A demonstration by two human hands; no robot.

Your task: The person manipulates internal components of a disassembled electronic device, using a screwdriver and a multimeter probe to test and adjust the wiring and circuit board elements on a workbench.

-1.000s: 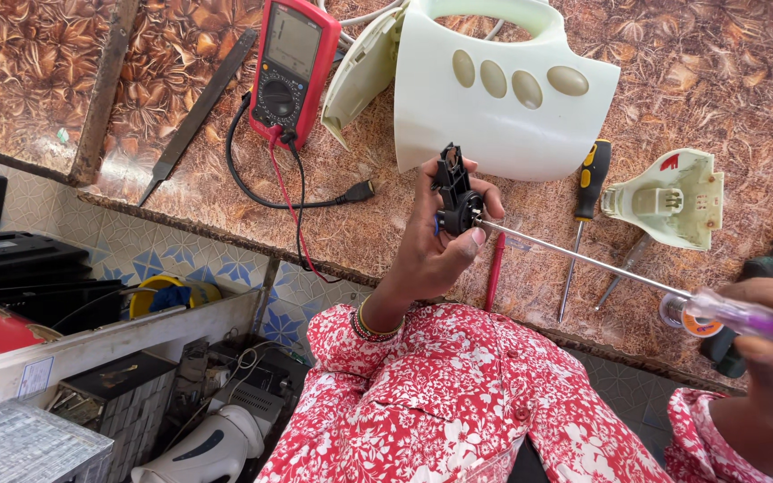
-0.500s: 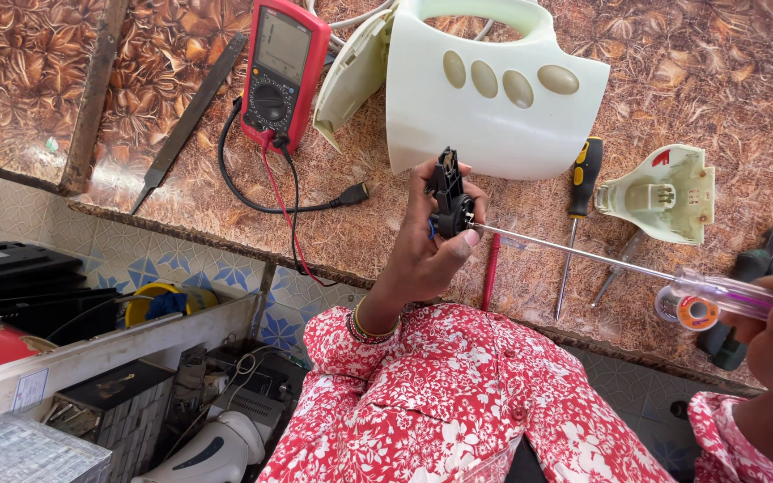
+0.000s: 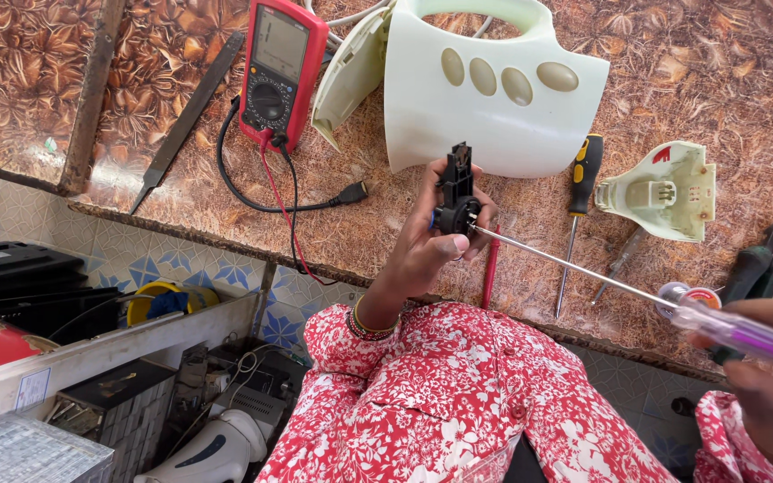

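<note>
Right hand (image 3: 767, 394) at 4 o'clock gripping long screwdriver (image 3: 583, 273) by clear purple handle. Left hand (image 3: 436, 241) at centre pinching small black part (image 3: 456, 192), screwdriver tip touching it. White casing (image 3: 494, 89) lying at 12 o'clock, red multimeter (image 3: 279, 67) at 11.

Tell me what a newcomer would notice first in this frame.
Centre frame, the left hand holds up a small black part, and a long screwdriver held by the right hand at the lower right edge has its tip at that part. Behind them a big pale green housing lies on the brown patterned bench, with a red multimeter to its left.
</note>
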